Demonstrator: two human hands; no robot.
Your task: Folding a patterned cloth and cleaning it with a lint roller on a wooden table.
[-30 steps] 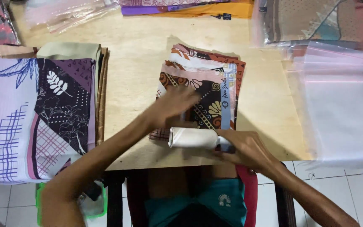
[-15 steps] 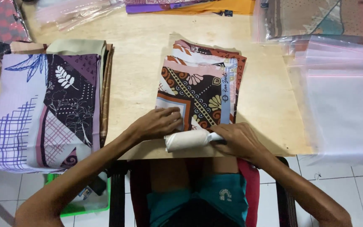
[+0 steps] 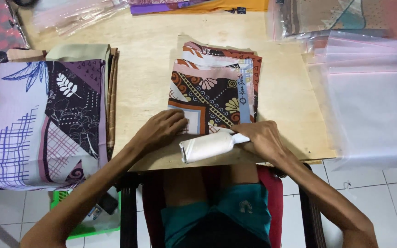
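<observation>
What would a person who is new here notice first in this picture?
Probably the folded patterned cloth in brown, pink and cream at the middle of the wooden table. At its near edge the left hand presses on it, while the right hand holds a white roller. Next, the stack of purple and lilac printed cloths at the left, and the clear plastic bags at the right.

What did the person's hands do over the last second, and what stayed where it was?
The left hand slid back from the middle of the folded patterned cloth to its near edge and rests there. The right hand kept its grip on the white lint roller, drawing it slightly towards the table's near edge. The cloth, the fabric stack and the clear bags stayed put.
</observation>
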